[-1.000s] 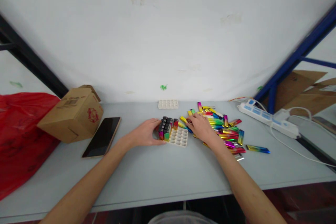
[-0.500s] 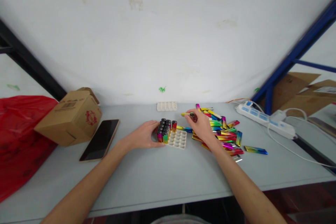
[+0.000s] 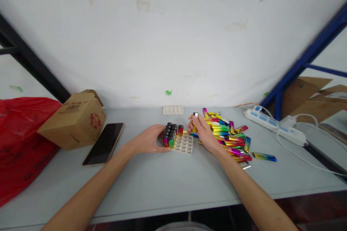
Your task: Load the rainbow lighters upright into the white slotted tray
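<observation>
Several lighters (image 3: 169, 134) with black tops and shiny coloured bodies stand upright in the left part of a white tray (image 3: 184, 144) with round hollows. My left hand (image 3: 150, 139) curls round the left side of this group, thumb at the front and fingers behind. Another lighter (image 3: 195, 114) is gripped upright in my right hand (image 3: 202, 130), its metal top showing above the fingers. To the right of the tray lies a loose heap of shiny multicoloured lighters (image 3: 230, 140), partly behind my right hand and forearm.
A second white tray (image 3: 172, 110) lies near the wall. On the left are a phone (image 3: 103, 143), a cardboard box (image 3: 73, 121) and a red plastic bag (image 3: 24, 148). A white power strip (image 3: 273, 124) with cables lies at the right. One lighter (image 3: 264, 156) lies apart from the heap.
The lighter in my right hand has turned from lying sideways to upright, its metal top now up. My right hand has shifted slightly left. The left hand stays round the lighters.
</observation>
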### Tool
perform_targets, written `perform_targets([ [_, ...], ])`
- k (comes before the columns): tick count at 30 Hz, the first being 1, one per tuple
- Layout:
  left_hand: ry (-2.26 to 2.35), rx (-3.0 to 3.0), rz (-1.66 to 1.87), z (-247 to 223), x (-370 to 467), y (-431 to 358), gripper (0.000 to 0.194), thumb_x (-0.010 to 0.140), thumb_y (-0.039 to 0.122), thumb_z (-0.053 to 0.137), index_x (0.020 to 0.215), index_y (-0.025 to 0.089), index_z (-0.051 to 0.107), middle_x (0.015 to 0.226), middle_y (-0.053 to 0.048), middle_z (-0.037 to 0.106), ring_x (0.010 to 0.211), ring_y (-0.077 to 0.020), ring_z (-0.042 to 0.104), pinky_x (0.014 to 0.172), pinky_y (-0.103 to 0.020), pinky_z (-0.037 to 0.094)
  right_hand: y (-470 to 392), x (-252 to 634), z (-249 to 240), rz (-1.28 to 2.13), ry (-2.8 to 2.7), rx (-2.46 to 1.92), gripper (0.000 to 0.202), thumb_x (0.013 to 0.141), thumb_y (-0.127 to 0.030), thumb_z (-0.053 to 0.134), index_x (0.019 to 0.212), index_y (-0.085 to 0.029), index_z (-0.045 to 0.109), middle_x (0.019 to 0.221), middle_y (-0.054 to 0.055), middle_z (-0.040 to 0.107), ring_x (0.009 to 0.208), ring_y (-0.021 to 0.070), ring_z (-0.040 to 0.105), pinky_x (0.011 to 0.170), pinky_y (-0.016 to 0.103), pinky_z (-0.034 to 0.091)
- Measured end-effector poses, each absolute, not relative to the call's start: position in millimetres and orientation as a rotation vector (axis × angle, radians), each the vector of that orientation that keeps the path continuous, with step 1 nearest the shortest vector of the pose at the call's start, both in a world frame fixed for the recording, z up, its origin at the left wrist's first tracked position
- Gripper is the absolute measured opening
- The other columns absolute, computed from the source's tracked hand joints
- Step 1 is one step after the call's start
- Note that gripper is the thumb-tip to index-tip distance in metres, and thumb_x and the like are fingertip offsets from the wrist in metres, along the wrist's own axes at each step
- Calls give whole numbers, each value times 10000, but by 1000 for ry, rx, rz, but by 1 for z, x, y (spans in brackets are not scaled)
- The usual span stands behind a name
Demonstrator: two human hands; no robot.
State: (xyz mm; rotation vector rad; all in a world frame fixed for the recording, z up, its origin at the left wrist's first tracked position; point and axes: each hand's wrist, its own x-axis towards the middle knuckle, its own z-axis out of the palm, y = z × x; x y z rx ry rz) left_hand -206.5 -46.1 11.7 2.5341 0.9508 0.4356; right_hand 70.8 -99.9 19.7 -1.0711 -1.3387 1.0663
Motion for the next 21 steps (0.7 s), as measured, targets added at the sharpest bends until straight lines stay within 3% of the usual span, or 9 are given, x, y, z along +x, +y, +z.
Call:
perform_targets([
  [4, 939, 2532, 449, 10, -208, -45, 636, 786, 663, 935, 1235, 249, 754, 1246, -114, 823, 1154, -384, 766, 1064, -475, 604, -98, 71, 13, 996, -1437, -1177, 587, 1050, -871, 485, 978, -291, 545, 702, -70, 439, 574, 166, 447, 523, 294, 416],
  [10, 922, 2548, 435, 11, -207, -44, 602, 788, 663, 933, 1176, 240, 752, 1192, -110, 817, 1123, -380, 768, 1053, -466, 612, -103, 72, 13, 529, -1609, -1423, 642, 1096, -717, 565, 668, -280, 367, 610, -36, 412, 628, 184, 447, 619, 332, 375],
  [17, 936, 2520, 439, 15, -206, -46, 624, 776, 660, 931, 1201, 237, 758, 1237, -119, 824, 1168, -400, 770, 1090, -485, 601, -108, 68, 17, 470, -1639, -1499, 455, 1058, -461, 589, 672, -288, 421, 598, -32, 453, 612, 200, 483, 661, 354, 365],
  [21, 943, 2518, 436, 15, -206, -46, 609, 771, 659, 934, 1169, 232, 757, 1233, -131, 823, 1159, -407, 772, 1076, -489, 605, -108, 67, 17, 450, -1654, -1495, 404, 1052, -402, 574, 687, -287, 445, 601, -29, 479, 619, 205, 505, 661, 351, 363],
])
